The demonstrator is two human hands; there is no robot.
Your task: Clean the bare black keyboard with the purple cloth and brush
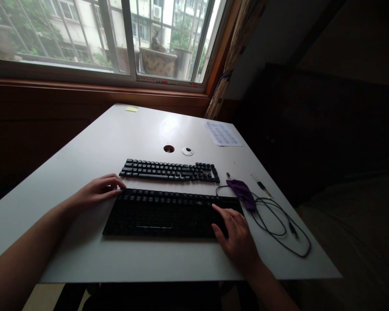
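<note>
A black keyboard [181, 224] lies flat near the table's front edge, with keycaps on its two back rows and the front part bare of caps. At its back left corner my left hand [103, 189] is closed, thumb and finger pinched at a small dark keycap [123, 188] that they partly hide. Over the right end, my right hand [234, 229] rests with fingers apart, the index fingertip touching near the end of the capped rows. Behind the keyboard, loose black keycaps [162, 169] lie on the table in rows, set out like a keyboard.
The white table [142, 263] stands by a barred window. Right of the keyboard are a purple cloth pouch [241, 193], a coiled black cable [282, 235] and a small black-handled tool [264, 188]. Farther back are a cable hole [169, 149], its round cover [187, 151], printed papers [223, 134] and yellow notes [132, 109].
</note>
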